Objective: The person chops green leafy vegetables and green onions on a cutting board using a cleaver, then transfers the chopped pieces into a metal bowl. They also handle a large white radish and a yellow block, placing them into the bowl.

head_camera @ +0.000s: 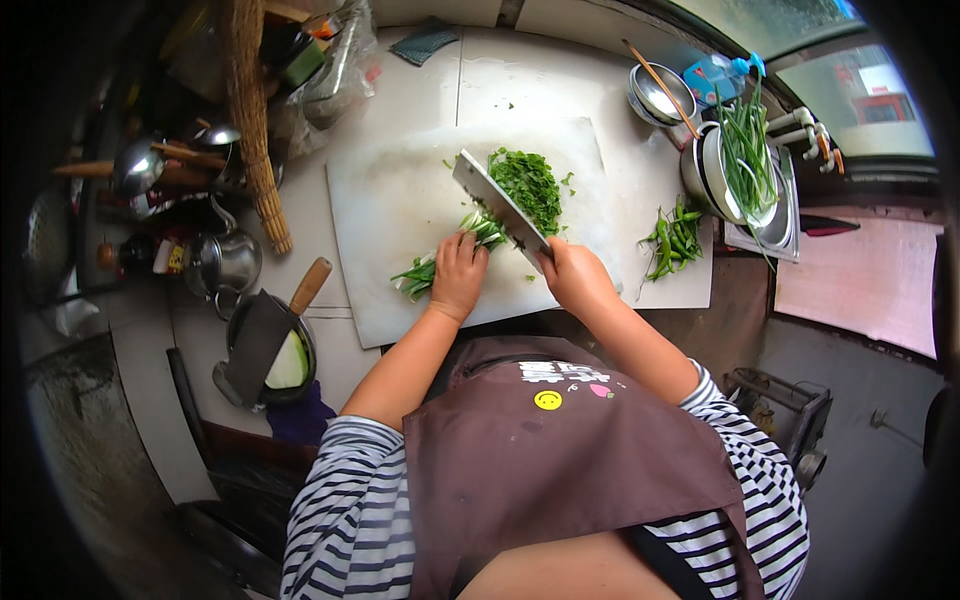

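Note:
My left hand (459, 271) presses a bunch of scallions (416, 277) against the white cutting board (390, 202). Cut ends of the bunch show on both sides of the fingers. In my right hand (574, 274) is the handle end of a cleaver (499, 199), its broad blade slanting up and to the left. Bits of green cling to the blade. A heap of chopped greens (529, 187) lies on the board just beyond the cleaver, partly hidden by it. A few loose scraps are scattered around the heap.
Green chili peppers (673, 238) lie right of the board. Behind them, long scallions (746, 161) rest across stacked bowls (712, 169) by the sink (786, 202). At left stand a metal kettle (225, 259), a pot (309, 341) with a second knife (262, 345) across it, and a straw brush (255, 135).

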The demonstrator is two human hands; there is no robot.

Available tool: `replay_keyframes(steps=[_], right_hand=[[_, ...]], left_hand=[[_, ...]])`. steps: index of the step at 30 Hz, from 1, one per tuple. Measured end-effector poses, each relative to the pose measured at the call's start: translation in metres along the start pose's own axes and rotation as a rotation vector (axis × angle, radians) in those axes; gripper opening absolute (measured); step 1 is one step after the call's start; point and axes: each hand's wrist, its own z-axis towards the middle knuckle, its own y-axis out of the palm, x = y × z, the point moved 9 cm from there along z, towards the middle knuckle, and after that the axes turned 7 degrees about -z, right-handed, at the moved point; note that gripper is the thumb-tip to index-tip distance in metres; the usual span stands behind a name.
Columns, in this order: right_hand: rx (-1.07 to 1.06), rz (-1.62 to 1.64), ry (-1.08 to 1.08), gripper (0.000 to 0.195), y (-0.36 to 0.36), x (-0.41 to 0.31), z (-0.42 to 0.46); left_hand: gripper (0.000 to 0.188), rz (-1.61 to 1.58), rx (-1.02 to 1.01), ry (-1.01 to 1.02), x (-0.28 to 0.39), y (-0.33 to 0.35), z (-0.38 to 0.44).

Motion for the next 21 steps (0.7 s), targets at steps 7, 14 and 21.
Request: replay_keyframes(steps=[7, 14, 21], right_hand=[[0.016, -0.119, -0.072, 0.012, 0.034, -0.006, 0.004], [0.053, 0.005, -0.083, 0.014, 0.034, -0.001, 0.018], [0.135, 0.334, 0.136, 0.022, -0.031, 0.048, -0.007]], left_hand=[[0.021, -0.059, -0.097, -0.075, -0.001, 0.014, -0.003], [0.035, -0.066, -0.258, -0.166, 0.002, -0.004, 0.007], [0.013, -0.492, -0.132, -0.448, -0.074, -0.005, 0.09]])
